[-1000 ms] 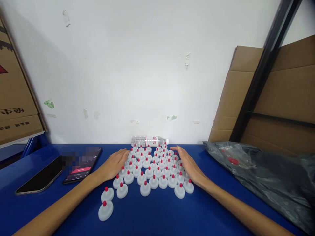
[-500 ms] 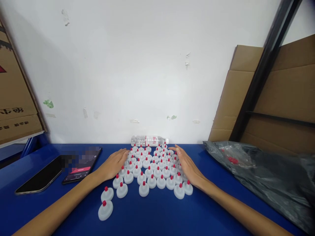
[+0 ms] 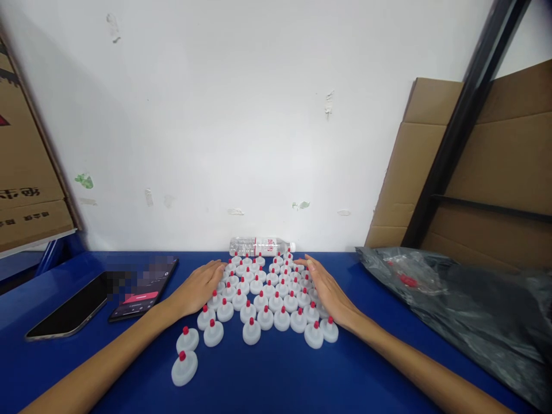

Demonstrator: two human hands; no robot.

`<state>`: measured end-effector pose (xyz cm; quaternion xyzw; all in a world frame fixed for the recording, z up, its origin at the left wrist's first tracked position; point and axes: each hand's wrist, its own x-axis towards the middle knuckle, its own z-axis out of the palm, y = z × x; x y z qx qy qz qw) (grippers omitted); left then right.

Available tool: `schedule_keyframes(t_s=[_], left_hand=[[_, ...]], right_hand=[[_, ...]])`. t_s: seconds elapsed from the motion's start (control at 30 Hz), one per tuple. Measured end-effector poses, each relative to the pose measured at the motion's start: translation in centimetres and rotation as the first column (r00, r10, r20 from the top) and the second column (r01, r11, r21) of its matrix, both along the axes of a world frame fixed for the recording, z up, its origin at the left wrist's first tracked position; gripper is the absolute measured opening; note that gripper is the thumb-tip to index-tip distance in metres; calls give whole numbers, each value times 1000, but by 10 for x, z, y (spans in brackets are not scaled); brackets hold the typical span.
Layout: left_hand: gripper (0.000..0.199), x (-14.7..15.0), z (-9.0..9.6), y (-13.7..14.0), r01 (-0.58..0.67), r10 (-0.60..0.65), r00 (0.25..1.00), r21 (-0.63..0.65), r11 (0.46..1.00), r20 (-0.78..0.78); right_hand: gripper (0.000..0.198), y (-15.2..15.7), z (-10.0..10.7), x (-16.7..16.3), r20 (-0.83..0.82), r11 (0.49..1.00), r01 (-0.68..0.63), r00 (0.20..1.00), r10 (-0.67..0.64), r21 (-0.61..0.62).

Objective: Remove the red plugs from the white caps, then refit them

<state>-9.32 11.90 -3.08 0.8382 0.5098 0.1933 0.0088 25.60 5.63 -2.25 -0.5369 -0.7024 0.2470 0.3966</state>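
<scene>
Several white round caps with red tips (image 3: 282,319) stand packed together on the blue table (image 3: 276,379). My left hand (image 3: 202,286) lies along the left side of the group, fingers stretched out, its fingertips touching or close beside the caps. On the opposite side my right hand (image 3: 328,290) rests with fingers extended against the outer caps, partly hiding some of them. Neither hand grasps anything. Two caps, including the nearest white cap (image 3: 184,368), sit apart at the front left. Behind the group, a clear plastic bottle (image 3: 263,246) lies on its side.
Two phones lie at the left, a dark phone (image 3: 71,307) and a phone with a lit screen (image 3: 144,293). A grey plastic bag (image 3: 457,310) with a small clear bag of red pieces (image 3: 409,280) covers the right side. Cardboard (image 3: 414,161) leans against the white wall (image 3: 241,115).
</scene>
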Motion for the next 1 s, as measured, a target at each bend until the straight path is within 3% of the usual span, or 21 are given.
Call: schedule_keyframes(t_s=[0.63,1.0], left_hand=[[62,0,1,-1,10,-10,1000,-17,1000,10],[67,9,11,-9,-72,79,996,-136,988,48]], right_hand=[[70,1,-1,0,-17,1000,9,1000,-9,13],[71,-2,5,2,-91,998,-14,996,9,-57]])
